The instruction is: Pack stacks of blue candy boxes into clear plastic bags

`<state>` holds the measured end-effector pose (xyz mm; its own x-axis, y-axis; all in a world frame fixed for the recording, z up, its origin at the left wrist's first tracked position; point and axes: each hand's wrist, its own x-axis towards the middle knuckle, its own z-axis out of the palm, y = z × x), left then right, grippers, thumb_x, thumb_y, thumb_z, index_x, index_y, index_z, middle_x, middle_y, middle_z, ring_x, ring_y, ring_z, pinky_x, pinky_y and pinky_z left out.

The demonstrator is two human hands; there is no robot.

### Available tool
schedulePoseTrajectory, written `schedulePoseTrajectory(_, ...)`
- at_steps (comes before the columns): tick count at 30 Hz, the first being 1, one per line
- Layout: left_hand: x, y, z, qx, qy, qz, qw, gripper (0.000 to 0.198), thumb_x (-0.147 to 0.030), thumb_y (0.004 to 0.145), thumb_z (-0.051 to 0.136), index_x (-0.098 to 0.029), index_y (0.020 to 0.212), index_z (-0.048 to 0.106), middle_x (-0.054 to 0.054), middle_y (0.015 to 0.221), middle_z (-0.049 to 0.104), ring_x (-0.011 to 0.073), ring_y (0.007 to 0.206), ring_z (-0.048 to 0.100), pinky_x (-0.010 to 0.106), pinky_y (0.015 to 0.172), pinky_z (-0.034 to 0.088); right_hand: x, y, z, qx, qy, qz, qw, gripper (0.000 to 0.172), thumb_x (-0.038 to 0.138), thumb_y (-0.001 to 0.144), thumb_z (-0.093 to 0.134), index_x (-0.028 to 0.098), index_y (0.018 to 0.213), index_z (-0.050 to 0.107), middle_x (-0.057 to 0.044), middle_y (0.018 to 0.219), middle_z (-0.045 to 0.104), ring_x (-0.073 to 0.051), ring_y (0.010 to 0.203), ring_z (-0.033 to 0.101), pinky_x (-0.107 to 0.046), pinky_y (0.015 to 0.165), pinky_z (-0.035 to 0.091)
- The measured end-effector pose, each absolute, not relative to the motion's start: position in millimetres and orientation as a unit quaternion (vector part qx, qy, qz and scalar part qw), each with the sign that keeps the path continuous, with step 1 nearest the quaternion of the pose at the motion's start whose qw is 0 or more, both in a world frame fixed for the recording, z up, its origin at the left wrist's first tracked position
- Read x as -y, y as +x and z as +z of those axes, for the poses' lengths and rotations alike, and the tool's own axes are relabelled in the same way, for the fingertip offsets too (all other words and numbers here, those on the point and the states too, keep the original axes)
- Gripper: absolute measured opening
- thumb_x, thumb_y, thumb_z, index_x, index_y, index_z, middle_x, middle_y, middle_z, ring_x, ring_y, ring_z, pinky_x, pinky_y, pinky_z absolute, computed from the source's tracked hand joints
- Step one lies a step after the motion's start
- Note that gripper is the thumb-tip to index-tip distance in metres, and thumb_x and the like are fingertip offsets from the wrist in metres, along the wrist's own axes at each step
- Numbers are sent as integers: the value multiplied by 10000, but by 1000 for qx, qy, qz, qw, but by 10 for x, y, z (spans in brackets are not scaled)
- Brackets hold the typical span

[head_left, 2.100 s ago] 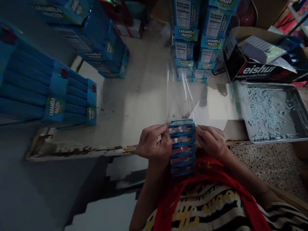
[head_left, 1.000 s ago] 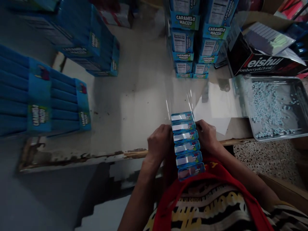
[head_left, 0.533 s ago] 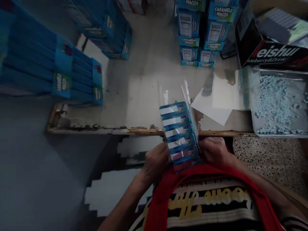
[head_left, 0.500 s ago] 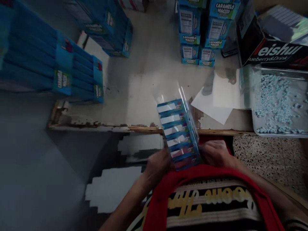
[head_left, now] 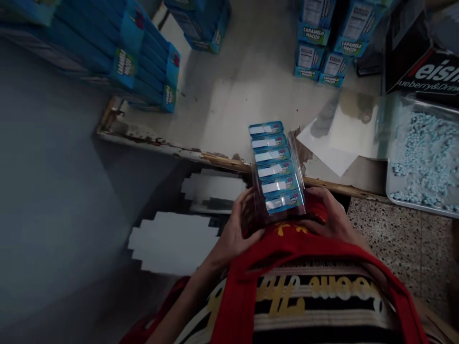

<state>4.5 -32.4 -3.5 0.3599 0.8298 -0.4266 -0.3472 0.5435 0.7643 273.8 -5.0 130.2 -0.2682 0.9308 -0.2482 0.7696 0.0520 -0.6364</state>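
A clear plastic sleeve (head_left: 300, 162) lies slanted over the table edge and my lap. Inside it is a row of several small blue candy boxes (head_left: 274, 156), each with a white strip; the top one reaches up near the sleeve's far end. My left hand (head_left: 236, 234) is beside the sleeve's lower left corner, thumb spread from the fingers, whose tips are partly hidden. At the lower right corner is my right hand (head_left: 332, 217), also with thumb and fingers apart, against the red apron (head_left: 297, 243). Neither thumb presses on the sleeve.
Stacks of blue candy cartons (head_left: 125, 62) line the table's left side, with more cartons (head_left: 308, 52) at the back. White sheets (head_left: 328, 148) lie to the right. Beyond are a metal tray (head_left: 389, 186) of pale blue pellets and a black box (head_left: 409, 57). The table edge (head_left: 179, 152) is chipped.
My hands have opened from a closed hold low on the sleeve's sides. The boxes have shifted toward its far end, where loose plastic stood up before. The view has tilted and shifted.
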Motion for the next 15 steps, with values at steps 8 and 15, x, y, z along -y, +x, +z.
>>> schedulePoseTrajectory(8, -240, 177, 181, -524, 95, 401, 745, 755, -707, 952, 684, -249, 1527, 512, 163, 1460, 660, 274, 1218, 728, 381, 993, 622, -459, 2873, 1065, 584, -638, 432, 257, 485, 616, 1075, 512, 323, 1459, 556, -85, 1575, 589, -259, 1438, 611, -476, 1206, 544)
schedulePoseTrajectory(15, -564, 294, -76, -620, 161, 450, 622, 861, -692, 833, 820, -220, 1498, 544, 158, 1410, 676, 281, 1294, 667, 402, 1112, 543, -680, 2441, 790, 504, -650, 516, 240, 708, 678, 1028, 577, 260, 1584, 441, -131, 1661, 528, -274, 1539, 525, -491, 1280, 464)
